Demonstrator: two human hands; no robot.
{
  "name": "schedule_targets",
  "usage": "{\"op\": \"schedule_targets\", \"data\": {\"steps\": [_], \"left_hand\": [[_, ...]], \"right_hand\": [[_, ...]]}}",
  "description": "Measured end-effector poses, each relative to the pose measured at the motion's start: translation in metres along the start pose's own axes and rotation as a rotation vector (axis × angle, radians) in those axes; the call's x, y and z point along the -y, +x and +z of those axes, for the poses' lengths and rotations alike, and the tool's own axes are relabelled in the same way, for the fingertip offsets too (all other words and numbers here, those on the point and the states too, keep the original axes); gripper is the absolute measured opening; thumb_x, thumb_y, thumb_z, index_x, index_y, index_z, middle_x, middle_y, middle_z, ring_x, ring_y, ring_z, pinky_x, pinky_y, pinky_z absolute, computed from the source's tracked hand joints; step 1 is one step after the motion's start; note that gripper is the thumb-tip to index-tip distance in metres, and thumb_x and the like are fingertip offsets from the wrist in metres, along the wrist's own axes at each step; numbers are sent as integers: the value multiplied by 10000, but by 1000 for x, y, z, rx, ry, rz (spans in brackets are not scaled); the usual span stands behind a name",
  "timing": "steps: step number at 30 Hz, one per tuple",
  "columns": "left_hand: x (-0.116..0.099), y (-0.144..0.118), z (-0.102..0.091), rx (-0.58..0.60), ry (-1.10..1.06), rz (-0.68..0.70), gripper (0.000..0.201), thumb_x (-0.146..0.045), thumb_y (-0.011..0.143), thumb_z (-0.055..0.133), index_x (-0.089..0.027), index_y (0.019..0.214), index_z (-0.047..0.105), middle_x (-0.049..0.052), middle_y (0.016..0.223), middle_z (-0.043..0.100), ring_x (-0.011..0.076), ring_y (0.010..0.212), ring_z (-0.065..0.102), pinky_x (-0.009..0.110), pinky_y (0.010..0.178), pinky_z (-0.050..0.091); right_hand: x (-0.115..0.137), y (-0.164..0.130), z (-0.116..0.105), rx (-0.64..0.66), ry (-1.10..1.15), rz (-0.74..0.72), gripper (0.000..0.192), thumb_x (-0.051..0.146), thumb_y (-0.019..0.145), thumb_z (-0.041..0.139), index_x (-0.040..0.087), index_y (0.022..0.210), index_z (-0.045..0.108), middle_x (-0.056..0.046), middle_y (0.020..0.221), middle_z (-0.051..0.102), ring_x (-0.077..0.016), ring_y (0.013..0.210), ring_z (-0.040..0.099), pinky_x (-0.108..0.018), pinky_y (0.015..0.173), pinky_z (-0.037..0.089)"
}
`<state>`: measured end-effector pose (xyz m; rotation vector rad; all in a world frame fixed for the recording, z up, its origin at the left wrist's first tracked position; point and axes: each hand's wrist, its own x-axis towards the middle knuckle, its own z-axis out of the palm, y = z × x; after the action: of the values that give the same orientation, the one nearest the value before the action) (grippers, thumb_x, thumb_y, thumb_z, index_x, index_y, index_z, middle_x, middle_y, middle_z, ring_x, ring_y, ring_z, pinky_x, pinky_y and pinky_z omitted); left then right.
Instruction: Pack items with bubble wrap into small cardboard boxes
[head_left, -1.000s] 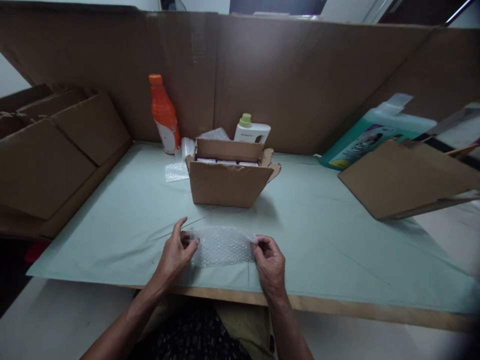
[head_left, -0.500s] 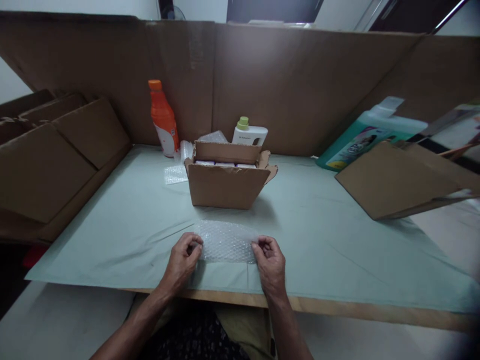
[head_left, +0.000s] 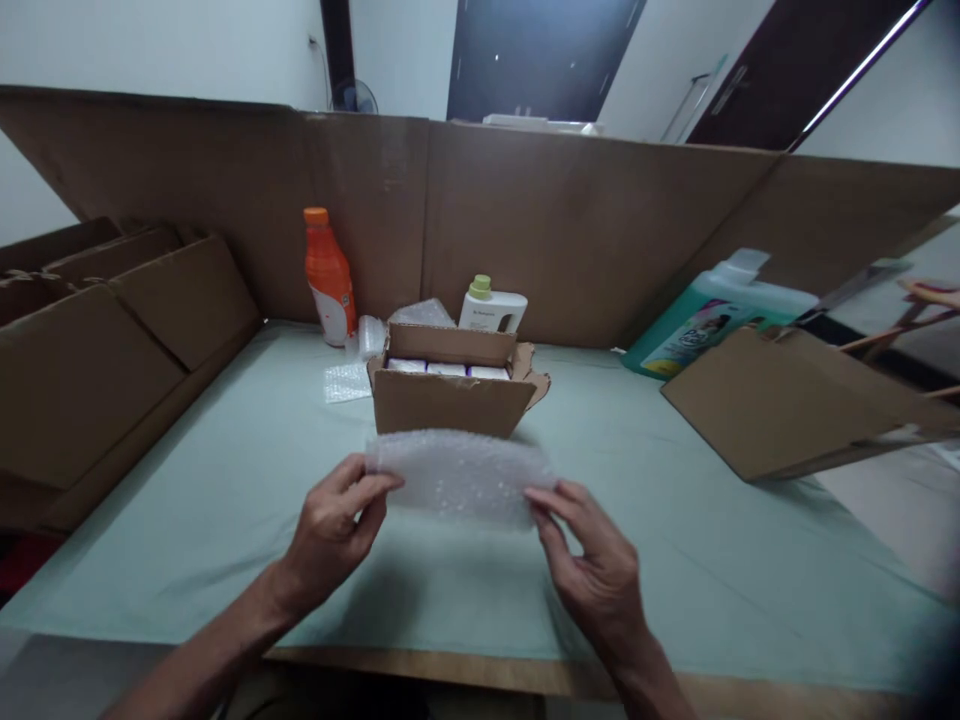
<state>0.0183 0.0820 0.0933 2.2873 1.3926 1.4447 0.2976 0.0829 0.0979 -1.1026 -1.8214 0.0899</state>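
A sheet of bubble wrap (head_left: 461,485) is stretched between my two hands, raised off the table. My left hand (head_left: 337,515) pinches its left end, thumb below and fingers above. The right end is gripped between thumb and fingers of my right hand (head_left: 592,560). Just beyond the sheet stands an open cardboard box (head_left: 446,403), its lower front partly hidden by the wrap. Inside it, several white packs with purple edges (head_left: 446,370) sit in a row.
Behind the box are an orange bottle (head_left: 328,280), a white bottle with a green cap (head_left: 493,308) and more bubble wrap (head_left: 347,383). Cardboard boxes (head_left: 82,370) line the left. At right, a teal jug (head_left: 712,310) stands behind a cardboard piece (head_left: 787,400). A cardboard wall (head_left: 585,220) closes the back.
Both hands have lifted the bubble wrap off the table toward the box and moved farther apart. The camera view has tilted up, showing more of the room behind.
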Motion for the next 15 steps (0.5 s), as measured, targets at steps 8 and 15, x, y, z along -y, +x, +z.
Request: {"op": "schedule_targets", "data": {"steps": [8,15], "left_hand": [[24,157,-6,-20,255,88,300,-181,872,502,-168,974,784,63,885,733,186,850,675,305,804,525],[53,200,16,801,325,-179,222,-58,625,577,-204,605,743,2,525,617,142,499,512,264,565,360]], "right_hand": [[-18,159,2,-2,-64,-186,238,178,890,585,196,1066,744,-65,1056,739,-182,871,689,-314,781,546],[-49,210,23,836,-115,248,207,165,762,579,206,609,713,42,509,596,-113,458,515,-235,470,347]]}}
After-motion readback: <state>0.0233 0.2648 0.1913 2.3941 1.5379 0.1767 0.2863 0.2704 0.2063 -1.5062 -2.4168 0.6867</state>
